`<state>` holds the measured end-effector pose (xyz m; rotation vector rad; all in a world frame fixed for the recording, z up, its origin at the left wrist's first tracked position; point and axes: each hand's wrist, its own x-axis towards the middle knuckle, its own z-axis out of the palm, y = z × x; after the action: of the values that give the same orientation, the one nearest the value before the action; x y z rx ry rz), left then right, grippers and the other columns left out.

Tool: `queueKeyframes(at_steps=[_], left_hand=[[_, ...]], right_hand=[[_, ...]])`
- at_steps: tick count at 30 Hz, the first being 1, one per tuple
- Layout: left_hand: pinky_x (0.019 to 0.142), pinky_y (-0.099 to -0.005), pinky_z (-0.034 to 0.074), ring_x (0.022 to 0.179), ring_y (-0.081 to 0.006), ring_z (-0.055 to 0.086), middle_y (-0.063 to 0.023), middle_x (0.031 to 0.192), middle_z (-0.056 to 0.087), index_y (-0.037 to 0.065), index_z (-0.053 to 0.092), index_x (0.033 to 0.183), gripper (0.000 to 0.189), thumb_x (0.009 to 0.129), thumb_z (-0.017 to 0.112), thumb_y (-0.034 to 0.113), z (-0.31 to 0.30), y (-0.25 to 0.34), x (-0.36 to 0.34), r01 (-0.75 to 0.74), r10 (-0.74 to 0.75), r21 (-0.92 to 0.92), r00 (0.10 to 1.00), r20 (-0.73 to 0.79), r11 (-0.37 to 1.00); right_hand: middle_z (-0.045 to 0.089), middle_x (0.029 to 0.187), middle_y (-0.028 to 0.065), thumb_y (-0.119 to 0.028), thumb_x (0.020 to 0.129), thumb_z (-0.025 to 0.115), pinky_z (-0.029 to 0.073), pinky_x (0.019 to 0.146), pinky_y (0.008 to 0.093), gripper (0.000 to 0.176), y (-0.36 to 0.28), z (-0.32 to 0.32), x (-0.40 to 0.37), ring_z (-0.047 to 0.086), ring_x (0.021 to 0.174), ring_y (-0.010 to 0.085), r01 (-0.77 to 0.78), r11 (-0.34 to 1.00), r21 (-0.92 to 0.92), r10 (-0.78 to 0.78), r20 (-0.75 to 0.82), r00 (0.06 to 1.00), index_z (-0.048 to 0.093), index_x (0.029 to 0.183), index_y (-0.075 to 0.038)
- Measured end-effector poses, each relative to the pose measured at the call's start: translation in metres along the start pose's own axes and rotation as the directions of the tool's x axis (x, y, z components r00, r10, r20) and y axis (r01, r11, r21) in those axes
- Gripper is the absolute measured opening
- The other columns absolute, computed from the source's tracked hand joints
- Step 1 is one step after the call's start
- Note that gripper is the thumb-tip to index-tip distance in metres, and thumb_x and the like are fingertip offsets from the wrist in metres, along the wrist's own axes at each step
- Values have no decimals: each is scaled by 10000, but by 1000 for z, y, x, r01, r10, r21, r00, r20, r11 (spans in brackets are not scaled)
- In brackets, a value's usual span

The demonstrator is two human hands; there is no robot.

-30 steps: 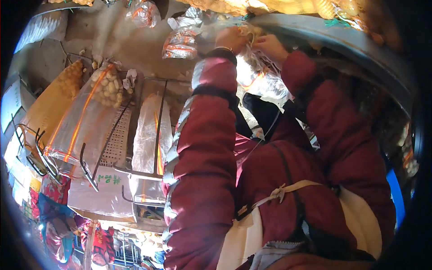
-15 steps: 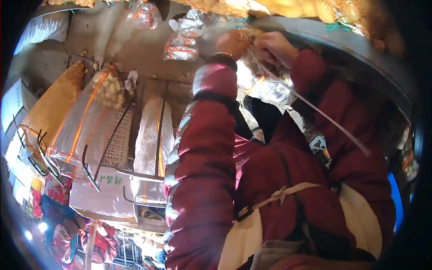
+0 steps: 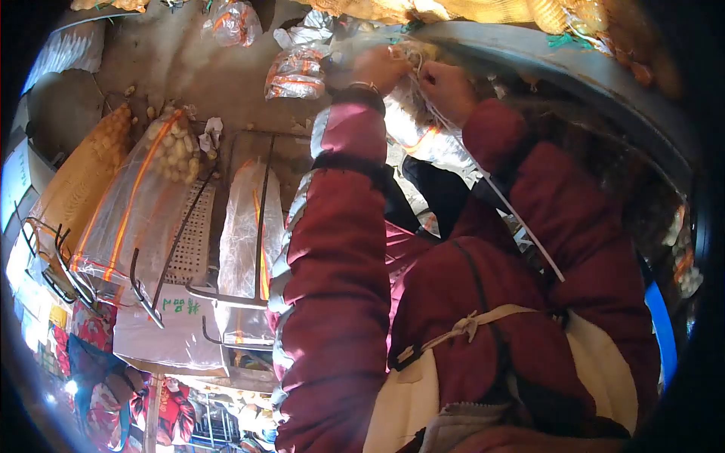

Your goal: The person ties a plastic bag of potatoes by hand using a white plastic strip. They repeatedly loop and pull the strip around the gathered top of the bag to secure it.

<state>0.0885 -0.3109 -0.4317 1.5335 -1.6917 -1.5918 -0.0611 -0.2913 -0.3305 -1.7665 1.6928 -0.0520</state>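
Observation:
A white string (image 3: pixel 521 223) runs from the gathered top of a clear bag with orange stripes (image 3: pixel 411 124) down across my right sleeve. My left hand (image 3: pixel 380 69) is closed at the bag's neck, where a loop of the string shows by the fingertips. Just beside it, my right hand (image 3: pixel 448 90) is closed on the string, its fingers curled in. The bag hangs below both hands in bright light, and its contents are hard to make out.
Folded clear bags (image 3: pixel 296 72) lie left of my hands. Further left stand an orange mesh sack (image 3: pixel 87 177), a striped bag of pale round produce (image 3: pixel 175 151), metal hooks and a white box (image 3: pixel 170 332). Another person (image 3: pixel 109 396) shows at the lower left.
My right hand has shifted slightly left and down. The string's free end has swung left and hangs steeper. The whole view has shifted a little.

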Motion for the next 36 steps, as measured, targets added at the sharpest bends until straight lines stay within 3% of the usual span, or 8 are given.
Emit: queueKeyframes(at_steps=[8, 11, 14, 17, 23, 25, 28, 36], left_hand=[[661, -355, 507, 704, -243, 646, -132, 759, 666, 29, 670, 820, 379, 666, 685, 376, -6, 21, -11, 41, -63, -229, 994, -88, 972], [684, -366, 508, 732, -270, 647, -141, 779, 664, 56, 673, 831, 354, 672, 669, 372, -9, 32, -13, 59, -68, -93, 993, -101, 994], [712, -381, 507, 778, -297, 644, -150, 817, 663, 90, 675, 866, 344, 680, 651, 378, -4, 34, -13, 133, -120, 88, 983, -137, 987], [734, -394, 502, 810, -314, 638, -156, 845, 661, 102, 670, 895, 358, 689, 637, 393, -7, 32, -18, 157, -162, -53, 980, -111, 986], [719, -379, 502, 783, -300, 641, -150, 829, 663, 102, 674, 904, 376, 678, 661, 401, -7, 29, -24, 81, -114, -214, 982, -151, 973], [711, -373, 501, 773, -293, 642, -151, 825, 663, 95, 675, 905, 381, 676, 665, 399, -5, 28, -22, 105, -136, -197, 980, -148, 975], [694, -365, 499, 754, -280, 644, -156, 813, 662, 79, 674, 903, 390, 677, 667, 397, -5, 28, -19, 120, -150, -182, 976, -160, 976], [671, -361, 498, 723, -255, 640, -158, 783, 656, 66, 671, 908, 371, 697, 673, 371, -6, 23, -22, 186, -215, -236, 971, -104, 954]], right_hand=[[607, 769, 188, -164, 812, 523, 466, 638, 453, 139, -41, -3, -17, 609, 737, 361, -41, 986, -160, 58, 105, 993, 583, 857, -47], [613, 773, 183, -181, 808, 532, 477, 651, 468, 149, -44, -4, -18, 610, 758, 369, -103, 942, -319, 154, 139, 978, 583, 889, -67], [620, 775, 179, -186, 790, 553, 484, 657, 471, 160, -25, 0, -1, 617, 760, 362, 42, 887, -459, 67, 219, 973, 590, 910, -86], [630, 772, 171, -197, 775, 578, 490, 660, 466, 184, -24, 0, 2, 621, 761, 356, 172, 826, -537, -39, 250, 967, 602, 916, -81], [625, 668, 129, -157, 764, 597, 468, 547, 391, 134, -7, 2, 9, 604, 605, 289, 110, 975, -191, -97, 77, 992, 632, 765, -28], [600, 598, 65, -133, 740, 624, 446, 473, 328, 141, 2, -8, 17, 573, 516, 158, -313, 915, 254, 216, 346, 913, 665, 778, -2], [533, 548, 6, -145, 739, 637, 389, 433, 274, 150, -2, -12, 19, 496, 482, 88, -460, 725, 513, 258, 417, 872, 663, 772, -1], [546, 566, 18, -140, 777, 600, 352, 382, 252, 142, -10, -22, 14, 464, 429, 73, -370, 839, 399, 205, 397, 895, 626, 720, -12]])
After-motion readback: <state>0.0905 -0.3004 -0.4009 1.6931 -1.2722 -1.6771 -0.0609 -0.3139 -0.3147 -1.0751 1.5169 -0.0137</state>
